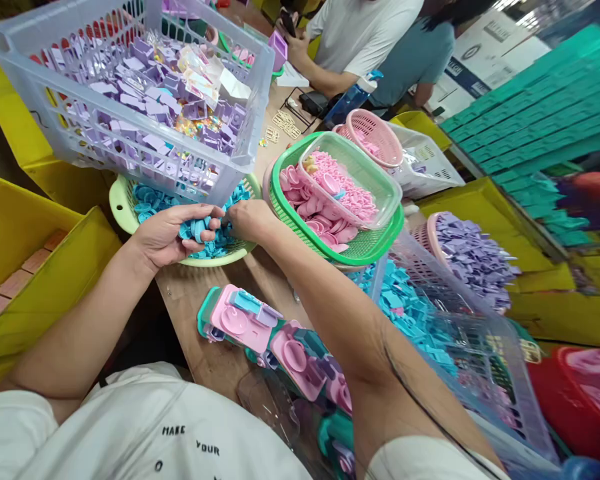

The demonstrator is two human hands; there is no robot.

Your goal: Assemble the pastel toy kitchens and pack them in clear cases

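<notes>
Several small blue plastic pieces (pixel 196 230) rest in my left hand (pixel 163 235), palm up with the fingers curled around them. It is over a pale green basket (pixel 121 205) filled with more blue pieces (pixel 150 199). Across from it, my right hand (pixel 253 219) reaches into the basket's right side, close to the left fingertips. Its fingers are bent together and partly hidden, so what they hold cannot be made out. Below the hands, pink and teal toy sets (pixel 235 313) with blue and purple parts stand in a row on the wooden table (pixel 200 360).
A large lavender crate (pixel 150 143) of purple parts overhangs the basket. Right of my hands are a green basket (pixel 400 233) with pink parts under a clear tub (pixel 393 193), and a crate (pixel 505 333) of blue parts. A person (pixel 365 33) sits across the table.
</notes>
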